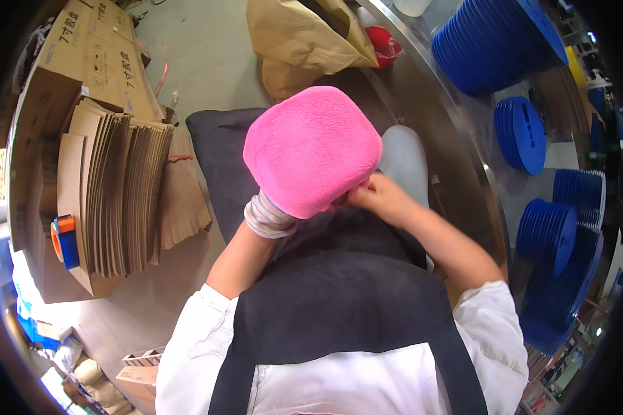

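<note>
A bright pink, fuzzy plush thing with a rounded-square top (315, 149) is in front of my lap and covers much of both hands. My left hand (268, 216) wears a pale striped knit glove. Only its wrist part shows at the lower left edge of the plush; the fingers are hidden behind it. My right hand (379, 197) is bare, with its fingers curled together at the lower right edge of the plush. What lies between those fingers is out of sight. A black apron (353, 304) covers my front.
Stacked flat cardboard sheets (128, 194) and printed cartons (93, 55) stand on the left, with an orange-and-blue tape dispenser (64, 242) beside them. A large brown paper bag (308, 41) stands ahead. At right, a metal-edged table (474, 142) bears several blue spools (495, 48).
</note>
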